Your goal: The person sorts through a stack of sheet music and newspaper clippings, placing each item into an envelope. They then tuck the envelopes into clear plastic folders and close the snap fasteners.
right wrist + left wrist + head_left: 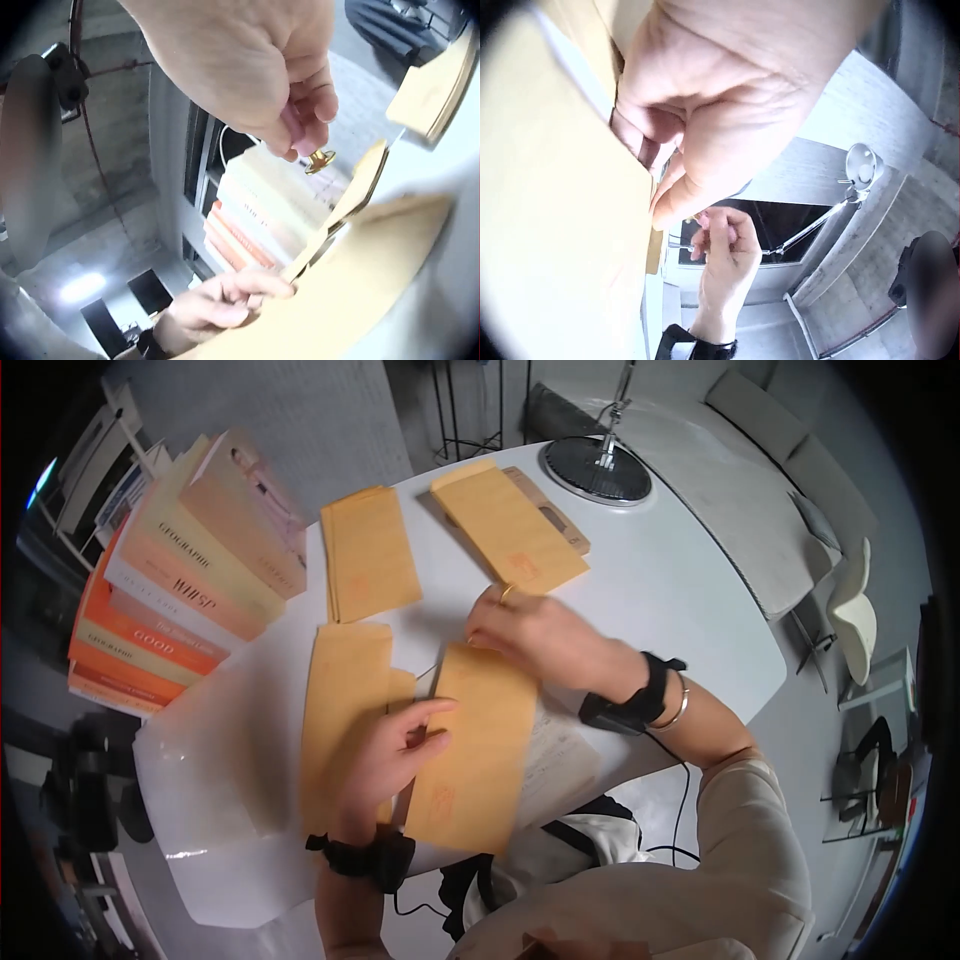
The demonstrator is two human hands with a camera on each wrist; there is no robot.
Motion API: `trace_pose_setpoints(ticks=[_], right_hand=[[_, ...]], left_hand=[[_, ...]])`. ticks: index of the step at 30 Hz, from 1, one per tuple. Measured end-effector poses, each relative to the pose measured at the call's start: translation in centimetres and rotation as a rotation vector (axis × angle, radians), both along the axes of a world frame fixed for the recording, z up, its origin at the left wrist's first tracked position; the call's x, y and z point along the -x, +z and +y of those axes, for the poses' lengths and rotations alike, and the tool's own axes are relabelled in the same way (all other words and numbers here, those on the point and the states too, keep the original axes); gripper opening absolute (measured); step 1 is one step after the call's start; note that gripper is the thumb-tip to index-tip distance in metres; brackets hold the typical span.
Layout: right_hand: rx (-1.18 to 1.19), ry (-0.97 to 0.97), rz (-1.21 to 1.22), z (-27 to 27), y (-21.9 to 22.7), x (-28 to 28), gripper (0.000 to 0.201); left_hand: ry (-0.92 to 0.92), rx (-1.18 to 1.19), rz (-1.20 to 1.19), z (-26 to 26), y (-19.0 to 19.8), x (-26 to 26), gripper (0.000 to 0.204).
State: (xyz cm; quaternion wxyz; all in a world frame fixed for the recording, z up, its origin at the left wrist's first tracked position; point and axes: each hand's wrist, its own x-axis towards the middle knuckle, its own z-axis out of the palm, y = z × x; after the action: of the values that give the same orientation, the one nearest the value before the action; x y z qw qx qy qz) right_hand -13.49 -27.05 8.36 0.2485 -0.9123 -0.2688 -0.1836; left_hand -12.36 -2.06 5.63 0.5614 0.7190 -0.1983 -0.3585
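Note:
A tan paper envelope [480, 750] with a faint reddish print near its lower end lies in front of the person. My left hand [385, 765] rests at its left edge, with index finger and thumb stretched onto the paper. Over the envelope's far end, my right hand [555, 640] holds a wax seal stamp [298, 135] with a pink handle between curled fingers. Its brass head [319, 162] points down, above the envelope in the right wrist view. In the head view the right hand hides the stamp.
More envelopes [345, 720] lie to the left, with a stack [372, 555] behind them. Another envelope [510, 525] overlaps a brown board at the back. Books [180, 570] stand at the left, a lamp base [600, 470] at the back right. Handwritten paper [560, 755] shows beside the front envelope.

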Motion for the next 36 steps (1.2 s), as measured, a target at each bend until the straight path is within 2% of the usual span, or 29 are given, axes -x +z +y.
trace_pose_setpoints(ticks=[2,6,9,11,13,15,18,20,21,23,25,28,30,31,34,36], right_hand=[[0.170,0.053,0.092,2.4,-1.4,-0.6,0.018],[0.258,0.122,0.218,3.3,-0.7,-0.8,0.023],[0.011,0.059,0.165,-0.2,0.2,-0.6,0.022],[-0.020,-0.150,0.196,-4.1,1.8,0.2,0.020],[-0.011,-0.427,0.072,-9.3,1.0,0.6,0.008],[0.097,-0.666,0.089,-14.5,0.2,1.7,0.006],[0.223,-0.844,0.112,-21.0,-1.9,4.0,0.006],[0.210,-0.917,0.156,-23.4,-3.2,4.9,0.007],[0.173,-0.942,0.191,-23.9,-3.2,5.2,0.009],[0.112,-0.961,0.190,-24.3,-3.5,5.5,0.017],[0.149,-0.981,0.205,-23.4,-2.8,5.6,0.023],[0.121,-1.027,0.251,-22.7,-2.1,5.8,0.031],[0.120,-1.050,0.281,-22.4,-1.5,5.8,0.035],[0.120,-1.060,0.300,-22.4,-1.3,5.9,0.037],[0.084,-1.074,0.236,-22.8,-1.2,6.4,0.039],[0.152,-1.086,0.090,-22.6,-0.6,6.5,0.038]], left_hand=[[0.000,-0.010,-0.002,0.2,-0.4,0.0,0.036],[-0.051,-0.018,0.004,0.5,-0.2,-0.2,0.037],[-0.053,0.024,0.078,0.7,0.0,-0.2,0.039],[-0.025,0.042,0.096,0.9,-0.1,-0.2,0.040],[0.038,0.101,0.079,1.1,0.2,-0.1,0.040],[0.126,0.204,0.025,1.0,0.7,-0.2,0.039],[0.257,0.206,-0.012,0.7,3.9,-1.7,0.039],[0.272,0.229,-0.237,0.7,4.0,-5.2,0.039],[0.279,0.234,-0.348,0.6,4.1,-7.3,0.040],[0.283,0.030,-0.504,0.1,5.3,-11.6,0.039],[0.322,0.208,-0.252,-0.9,5.2,-15.3,0.036],[0.352,0.133,-0.349,-1.1,2.4,-20.8,0.037],[0.440,-0.069,-0.501,-0.6,-0.8,-23.4,0.041],[0.484,-0.174,-0.574,-0.6,-1.0,-23.5,0.043],[0.427,-0.391,-0.818,0.9,-1.6,-22.3,0.050],[0.423,-0.372,-0.852,1.6,-0.9,-19.3,0.054]])
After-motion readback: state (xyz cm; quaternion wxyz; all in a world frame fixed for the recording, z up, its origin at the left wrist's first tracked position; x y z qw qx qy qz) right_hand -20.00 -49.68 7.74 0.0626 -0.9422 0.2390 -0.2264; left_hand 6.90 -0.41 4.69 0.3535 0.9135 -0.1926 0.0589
